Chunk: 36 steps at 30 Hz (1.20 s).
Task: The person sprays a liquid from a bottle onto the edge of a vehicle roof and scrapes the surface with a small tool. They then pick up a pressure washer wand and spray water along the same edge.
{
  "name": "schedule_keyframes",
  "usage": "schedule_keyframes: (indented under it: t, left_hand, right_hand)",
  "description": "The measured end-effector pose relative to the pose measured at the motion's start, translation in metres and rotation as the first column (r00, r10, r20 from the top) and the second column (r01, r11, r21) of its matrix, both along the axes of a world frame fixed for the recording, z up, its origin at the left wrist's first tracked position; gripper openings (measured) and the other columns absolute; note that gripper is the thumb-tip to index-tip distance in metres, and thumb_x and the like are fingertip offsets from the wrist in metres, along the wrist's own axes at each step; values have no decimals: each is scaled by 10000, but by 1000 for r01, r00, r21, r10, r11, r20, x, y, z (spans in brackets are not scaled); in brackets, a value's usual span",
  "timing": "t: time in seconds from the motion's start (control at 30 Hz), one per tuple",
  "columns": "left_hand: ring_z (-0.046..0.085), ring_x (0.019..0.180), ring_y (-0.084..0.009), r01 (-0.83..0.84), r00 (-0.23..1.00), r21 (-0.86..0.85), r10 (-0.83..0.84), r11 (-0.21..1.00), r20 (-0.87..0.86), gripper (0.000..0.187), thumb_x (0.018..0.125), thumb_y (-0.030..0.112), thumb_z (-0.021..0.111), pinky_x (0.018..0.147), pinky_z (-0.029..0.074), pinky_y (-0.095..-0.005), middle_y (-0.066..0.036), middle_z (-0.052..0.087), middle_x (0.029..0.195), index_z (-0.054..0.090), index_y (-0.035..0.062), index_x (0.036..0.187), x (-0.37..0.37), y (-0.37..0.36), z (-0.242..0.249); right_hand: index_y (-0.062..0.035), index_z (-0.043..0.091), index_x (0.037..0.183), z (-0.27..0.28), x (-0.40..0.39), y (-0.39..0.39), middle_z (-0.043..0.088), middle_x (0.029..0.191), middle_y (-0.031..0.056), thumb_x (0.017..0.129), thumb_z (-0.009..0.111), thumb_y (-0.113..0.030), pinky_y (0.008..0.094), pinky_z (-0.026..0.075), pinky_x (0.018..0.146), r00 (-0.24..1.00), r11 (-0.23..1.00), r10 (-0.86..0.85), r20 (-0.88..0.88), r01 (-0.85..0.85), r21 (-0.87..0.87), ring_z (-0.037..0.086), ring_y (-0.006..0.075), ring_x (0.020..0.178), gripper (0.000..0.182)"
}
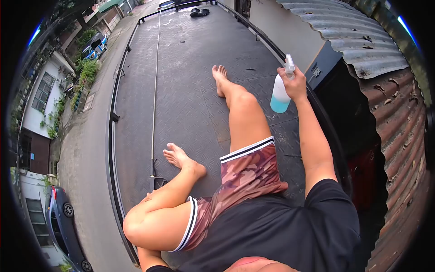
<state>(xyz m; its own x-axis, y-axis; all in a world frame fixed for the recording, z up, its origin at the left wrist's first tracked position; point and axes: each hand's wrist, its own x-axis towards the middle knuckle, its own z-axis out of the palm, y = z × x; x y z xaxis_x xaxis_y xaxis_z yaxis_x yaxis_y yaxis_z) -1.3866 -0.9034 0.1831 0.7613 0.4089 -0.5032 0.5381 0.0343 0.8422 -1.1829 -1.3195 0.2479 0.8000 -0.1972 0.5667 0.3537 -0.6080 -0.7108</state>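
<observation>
My right hand (297, 84) is closed around the neck of a spray bottle (280, 95) with a white trigger head. Light blue liquid fills its lower part, and it is held almost upright over the dark textured platform (190, 104). Of my left hand (149, 196), only some fingertips show beside my bent leg; the rest is behind the leg, so its grip is hidden. Closest to those fingers is a black fitting (158, 182) at the near end of a long thin pole (156, 90), which lies along the platform's left side.
A dark metal rail (111, 120) edges the platform. Corrugated roofing sheets (389, 102) rise close on the right. Black footwear (199, 12) lies at the far end. Down on the left are a street (88, 149) and a parked car (63, 226).
</observation>
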Motion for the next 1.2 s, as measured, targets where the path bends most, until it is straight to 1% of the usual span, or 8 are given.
schedule_keyframes:
  t: [0.17,0.27,0.33,0.47,0.63,0.8,1.07,1.2]
  left_hand:
    - [-35,1687,-216,-289,950,169,260,942,174,896,1107,626,321,1377,65,-405,-89,-55,1833,8,73,1739,121,-78,23]
    - [101,1642,-244,342,936,239,-307,909,-171,899,1055,617,431,1353,133,-408,-122,99,1772,134,66,1700,116,-5,38]
    - [192,1612,-264,752,644,250,-601,610,-474,901,1021,611,505,1338,179,-410,-144,202,1732,219,61,1675,113,59,51]
    - [374,1551,-302,966,238,255,-553,47,-798,905,953,599,652,1307,269,-414,-187,407,1651,388,52,1623,155,147,73]
    - [686,1258,-401,791,494,601,-462,-113,-737,807,895,632,766,1056,529,-483,-262,724,1314,629,36,1422,234,195,99]
    - [698,1210,-386,671,598,721,-451,-171,-663,793,770,623,878,1026,533,-472,-219,746,1243,682,43,1274,295,149,126]
    - [651,1254,-410,743,383,652,-704,-150,-599,751,822,572,857,1060,505,-505,-226,701,1315,616,67,1323,300,103,53]
    - [669,1256,-367,658,451,684,-563,-315,-693,761,840,618,827,1051,522,-493,-175,716,1312,612,97,1352,278,77,83]
  right_hand:
    - [-38,746,1079,-47,-24,-61,786,916,123,967,806,-411,404,577,834,995,985,-94,-43,99,139,773,277,895,394]
    - [-17,725,1135,-65,-45,-98,783,995,132,985,795,-398,416,577,862,987,969,-154,-50,161,187,766,292,946,415]
    - [-6,708,1197,-75,-66,-107,778,1069,145,993,788,-389,421,576,889,977,955,-215,-16,213,205,759,301,997,442]
    - [17,656,1340,-114,-108,-120,764,1187,163,1019,767,-344,432,570,957,941,921,-335,38,319,223,742,333,1088,496]
    - [47,629,1383,-178,-152,-124,735,1262,176,1028,761,-321,424,547,1018,891,863,-449,-63,451,227,706,314,1190,528]
    - [37,612,1423,-200,-158,-116,732,1282,173,1035,737,-301,445,553,1023,862,837,-506,-40,501,218,709,334,1190,530]
    - [25,640,1397,-208,-146,-127,772,1211,161,1039,714,-312,465,577,1004,799,798,-601,-14,601,40,741,373,1154,497]
    - [25,685,1330,-212,-139,-139,784,1175,174,1046,708,-342,464,580,992,781,781,-624,-19,625,22,754,373,1130,464]
